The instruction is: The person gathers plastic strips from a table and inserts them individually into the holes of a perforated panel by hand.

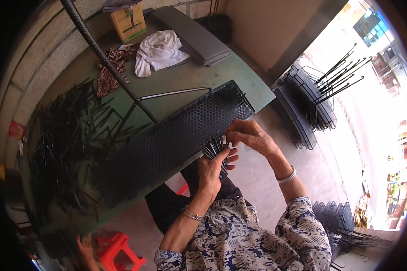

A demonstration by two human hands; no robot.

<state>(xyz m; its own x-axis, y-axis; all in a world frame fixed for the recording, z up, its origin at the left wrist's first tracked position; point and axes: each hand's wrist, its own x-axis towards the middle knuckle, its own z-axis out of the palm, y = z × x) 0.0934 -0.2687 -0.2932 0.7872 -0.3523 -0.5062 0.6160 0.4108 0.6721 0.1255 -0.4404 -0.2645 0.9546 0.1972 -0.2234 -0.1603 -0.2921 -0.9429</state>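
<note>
A bundle of thin black strips (215,147) fans out of my left hand (211,169), whose thumb presses across it while the fingers curl underneath. My right hand (251,135) is closed in a pinch at the bundle's right end; what lies between its fingertips is too small to make out. Both hands are just off the near edge of a long black perforated metal shelf panel (167,137), which lies slantwise on the green table (253,86). A large heap of similar black strips (61,144) covers the table's left side.
Behind the panel are a white cloth (160,52), a patterned cloth (112,67), stacked grey sheets (196,38) and a cardboard box (129,22). A black pole (106,58) crosses the table. Black wire racks (307,104) stand at right. A red stool (120,253) and another person's hand (84,247) show lower left.
</note>
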